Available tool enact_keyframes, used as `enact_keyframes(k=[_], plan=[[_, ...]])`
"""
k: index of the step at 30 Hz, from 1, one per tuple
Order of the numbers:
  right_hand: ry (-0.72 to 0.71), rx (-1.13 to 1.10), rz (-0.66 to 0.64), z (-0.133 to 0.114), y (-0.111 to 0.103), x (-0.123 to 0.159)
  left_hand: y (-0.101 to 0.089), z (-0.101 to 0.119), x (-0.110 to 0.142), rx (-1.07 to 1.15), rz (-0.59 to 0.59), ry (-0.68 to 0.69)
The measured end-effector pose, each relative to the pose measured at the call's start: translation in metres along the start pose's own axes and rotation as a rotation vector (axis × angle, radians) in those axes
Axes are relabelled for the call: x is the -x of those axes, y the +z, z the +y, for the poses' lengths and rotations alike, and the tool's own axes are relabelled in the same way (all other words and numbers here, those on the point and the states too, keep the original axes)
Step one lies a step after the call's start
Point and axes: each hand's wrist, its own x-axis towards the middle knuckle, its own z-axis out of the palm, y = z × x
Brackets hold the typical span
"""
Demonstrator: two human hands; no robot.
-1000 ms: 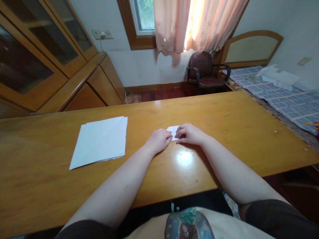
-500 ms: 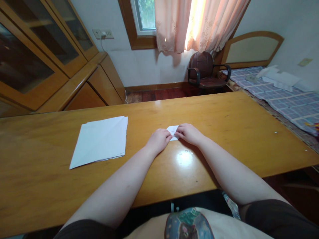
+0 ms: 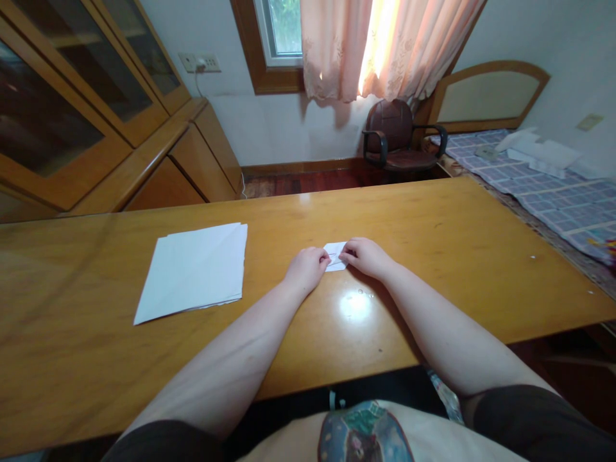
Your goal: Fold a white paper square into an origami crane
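The left hand is held narrow, its thumb and fingers brought together on the left side of a small folded paper. The right hand is likewise narrowed, the fingertips pinched at the paper's right side. The folded paper is laid on the surface, between the two hands, and is partly covered by them; a crease is seen across its middle, but the finer folds are too small to be made out. Both forearms are extended over the near edge of the surface, with the upper arms covered by dark sleeves. A bright patch of light is reflected just in front of the hands. To the left, well apart from the folded paper, a stack of white sheets is placed flat, its edges slightly uneven. Beyond the far edge, a brown armchair is set below a pink curtain, by which the window is partly covered. The left side is occupied by a wooden cabinet with glass doors; at the right, a bed is spread with a checked cover, on which white objects are laid.
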Motion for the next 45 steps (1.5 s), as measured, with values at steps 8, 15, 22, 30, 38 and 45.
enact_keyframes(k=[8, 15, 22, 30, 38, 45], plan=[[0.072, 0.098, -0.005, -0.009, 0.001, -0.003, 0.005, 0.003, 0.001, -0.078, 0.009, -0.025], [0.095, 0.151, -0.03, -0.013, 0.0, -0.004, -0.001, 0.016, 0.008, -0.234, 0.015, -0.011], [0.099, 0.198, -0.074, -0.013, 0.0, -0.005, 0.019, 0.058, 0.046, -0.424, -0.117, 0.076], [0.15, 0.223, -0.129, -0.019, -0.003, -0.006, 0.033, 0.053, 0.046, -0.468, -0.187, 0.019], [0.148, 0.245, -0.097, -0.014, -0.004, -0.005, 0.021, 0.038, 0.036, -0.425, -0.187, 0.11], [0.193, 0.282, -0.122, -0.011, -0.006, -0.003, 0.028, 0.03, 0.032, -0.434, -0.188, 0.059]])
